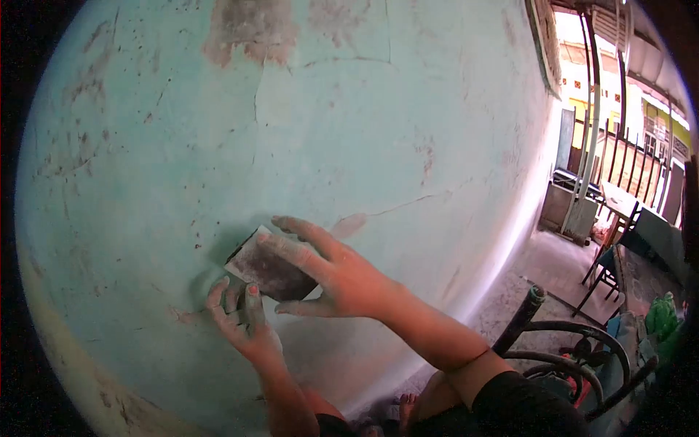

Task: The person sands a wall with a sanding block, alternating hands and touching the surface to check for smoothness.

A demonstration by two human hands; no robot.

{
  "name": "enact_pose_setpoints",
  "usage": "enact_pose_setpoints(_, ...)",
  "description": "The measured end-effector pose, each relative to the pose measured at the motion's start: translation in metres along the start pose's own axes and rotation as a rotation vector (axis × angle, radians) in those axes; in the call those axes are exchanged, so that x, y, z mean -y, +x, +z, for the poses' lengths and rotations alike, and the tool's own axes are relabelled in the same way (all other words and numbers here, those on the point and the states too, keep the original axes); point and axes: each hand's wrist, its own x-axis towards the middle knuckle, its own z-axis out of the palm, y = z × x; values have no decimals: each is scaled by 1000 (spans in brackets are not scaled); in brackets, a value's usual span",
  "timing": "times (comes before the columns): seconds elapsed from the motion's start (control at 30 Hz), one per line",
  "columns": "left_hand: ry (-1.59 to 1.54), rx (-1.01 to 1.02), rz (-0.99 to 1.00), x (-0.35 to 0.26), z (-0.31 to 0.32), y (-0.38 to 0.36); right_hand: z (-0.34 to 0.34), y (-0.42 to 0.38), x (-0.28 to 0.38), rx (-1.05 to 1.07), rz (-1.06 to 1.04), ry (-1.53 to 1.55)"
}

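Against the pale green wall (328, 138) lies a dark grey-brown piece of sandpaper (280, 271) with whitish edges, tilted in this view. My right hand (328, 269) grips it from the right, with the fingers stretched over its upper side and the thumb along its lower edge. White dust coats those fingers. Below the sheet's left corner is my left hand (244, 317), its dusty fingers loosely curled and apart. One fingertip of that hand overlaps the sheet's lower edge. Part of the sheet is hidden under my right hand.
The wall has cracks and a bare brownish patch (250, 29). To my lower right stands a chair with curved dark tubes (582, 331). A green plastic bag (661, 315) rests on a cluttered surface behind it. Farther off are a table (619, 198) and metal bars.
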Motion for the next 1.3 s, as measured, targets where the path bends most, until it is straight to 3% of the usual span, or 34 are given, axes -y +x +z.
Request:
enact_pose_setpoints(0.17,-30,59,-98,0,2,-5,-6,-1,1,69,-25,-58)
enact_pose_setpoints(0.33,30,187,-28,-3,-4,-4,-4,2,3,98,-33,-28)
enact_pose_setpoints(0.43,100,147,-9,-4,-5,1,-2,5,6,154,-76,-108)
enact_pose_setpoints(0.53,132,171,12,-5,-5,1,3,0,6,280,10,-200)
enact_pose_setpoints(0.73,98,223,-66,-1,-6,4,9,0,2,266,62,-311)
enact_pose_setpoints(0.9,-43,195,-34,6,-5,4,8,-2,-1,256,-8,-339)
enact_pose_setpoints(1.3,0,244,91,4,-2,1,2,0,-5,148,11,-254)
